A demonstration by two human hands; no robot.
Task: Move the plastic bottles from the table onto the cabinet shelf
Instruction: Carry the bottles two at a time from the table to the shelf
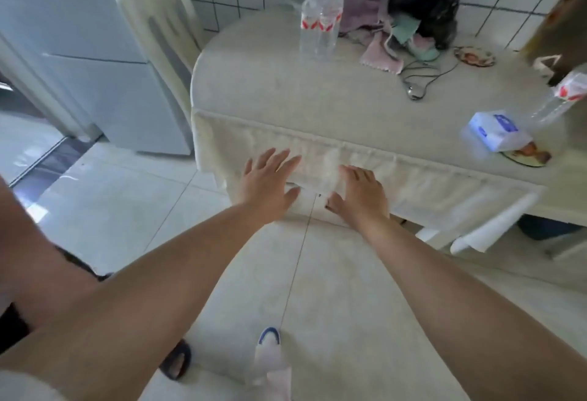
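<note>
bare forearms (165,273), white blue-trimmed shoe (270,346)

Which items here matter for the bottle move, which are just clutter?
Job:
- cluster of bottles upright at the table's far edge
- lone bottle at the right edge, blurred
- left hand and right hand, both empty, short of the table

Clutter:
- tissue pack
- cloths
- dark bag
- cable
- coasters

Clear bottles (320,16) upright, clustered at table (286,89) rear.
</note>
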